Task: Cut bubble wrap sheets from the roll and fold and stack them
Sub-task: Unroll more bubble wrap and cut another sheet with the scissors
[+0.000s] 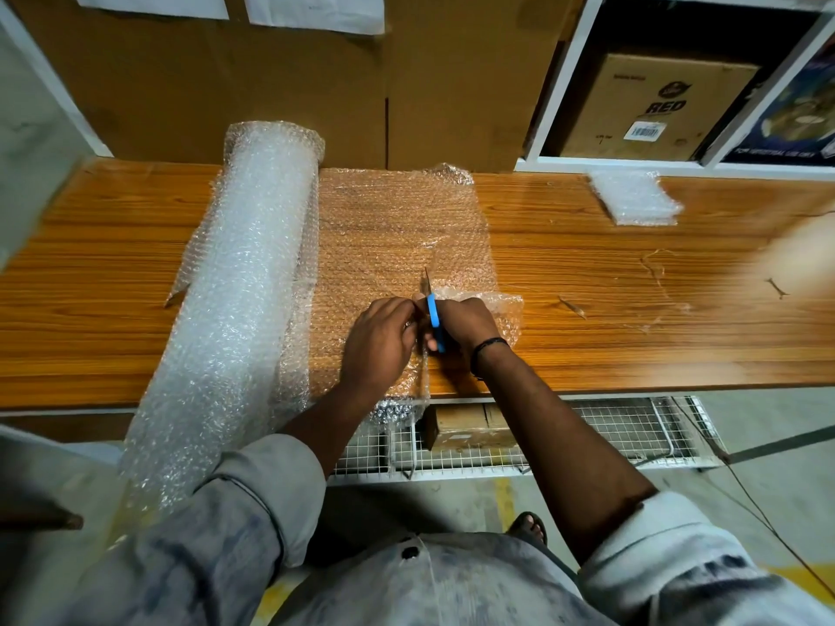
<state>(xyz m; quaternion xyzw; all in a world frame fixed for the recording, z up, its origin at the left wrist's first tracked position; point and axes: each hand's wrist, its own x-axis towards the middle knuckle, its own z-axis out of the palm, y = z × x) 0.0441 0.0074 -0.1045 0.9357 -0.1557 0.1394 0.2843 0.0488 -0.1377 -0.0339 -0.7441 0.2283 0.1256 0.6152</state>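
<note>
A thick roll of bubble wrap [244, 273] lies across the wooden table [632, 309], its near end hanging over the front edge. From it a clear sheet [397, 228] is unrolled to the right, flat on the wood. My right hand [461, 325] grips blue-handled scissors [433, 316] whose blades point away from me into the sheet. The cut runs from the near edge up to the blades. My left hand [379, 341] pinches the sheet just left of the cut. A folded stack of bubble wrap [635, 198] sits at the far right of the table.
Brown cardboard [271, 83] stands behind the table. A white shelf at the back right holds a cardboard box [650, 106]. Below the table's front edge is a wire rack [610, 436] with a small box in it. My foot in a sandal [528, 528] shows on the floor.
</note>
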